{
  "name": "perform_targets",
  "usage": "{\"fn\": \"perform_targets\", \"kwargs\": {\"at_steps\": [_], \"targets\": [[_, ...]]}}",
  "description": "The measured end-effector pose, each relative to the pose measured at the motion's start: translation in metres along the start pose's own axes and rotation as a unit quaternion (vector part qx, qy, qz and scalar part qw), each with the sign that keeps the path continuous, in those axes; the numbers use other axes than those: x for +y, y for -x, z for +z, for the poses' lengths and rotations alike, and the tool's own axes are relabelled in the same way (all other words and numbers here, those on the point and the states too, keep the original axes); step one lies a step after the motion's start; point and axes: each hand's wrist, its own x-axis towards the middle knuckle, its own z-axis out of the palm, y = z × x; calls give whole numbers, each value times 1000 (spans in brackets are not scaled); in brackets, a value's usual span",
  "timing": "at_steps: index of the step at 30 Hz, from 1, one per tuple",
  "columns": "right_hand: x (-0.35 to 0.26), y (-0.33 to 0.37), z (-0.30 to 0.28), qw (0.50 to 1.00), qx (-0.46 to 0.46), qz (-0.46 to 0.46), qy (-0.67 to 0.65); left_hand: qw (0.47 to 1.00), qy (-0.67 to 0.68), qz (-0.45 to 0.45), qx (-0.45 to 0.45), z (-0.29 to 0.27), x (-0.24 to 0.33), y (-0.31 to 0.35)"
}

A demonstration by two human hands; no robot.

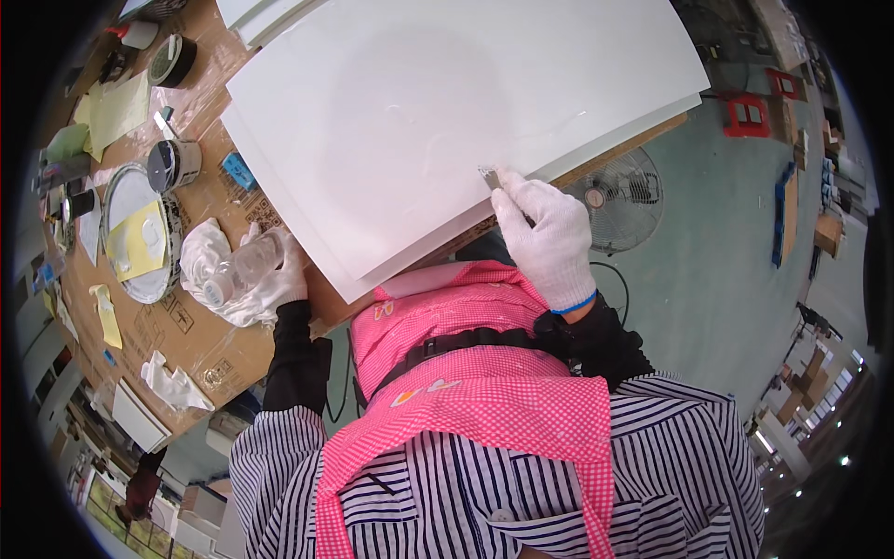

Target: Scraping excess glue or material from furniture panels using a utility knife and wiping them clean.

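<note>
A large, glossy white panel [400, 121] lies in front of me on top of another white sheet. My right hand [548, 228], in a white knit glove, is closed round a small scraper-like tool [492, 177]. The tool's narrow metallic tip reaches over the panel near its front edge; I cannot tell whether it touches. On the left, my gloved left hand [289, 278] grips a clear plastic bottle [244, 266], which is tilted over a crumpled white cloth [203, 252]. The hand's fingers are partly hidden behind the bottle.
Left of the panel, the cardboard-covered table [172, 326] bears a round lid [115, 207] with yellow paper, a jar [177, 166], a blue block [238, 171] and a tape roll [172, 61]. A floor fan [622, 200] stands beyond the table's right edge.
</note>
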Motion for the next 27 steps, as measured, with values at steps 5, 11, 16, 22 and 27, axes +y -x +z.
{"fn": "perform_targets", "kwargs": {"at_steps": [5,11,16,22,27], "targets": [[2,0,4,1000,13,5,-11,1000,22,3,17,0,-1,2],[1,-3,0,1000,-16,5,3,989,134,-55,5,0,-9,2],[2,-2,-1,1000,-14,1,8,995,97,-34,7,3,-3,1],[-1,0,-1,1000,-14,20,8,994,112,-17,10,5,-19,2],[1,-1,2,1000,4,-6,9,999,32,-3,19,2,-7,1]]}}
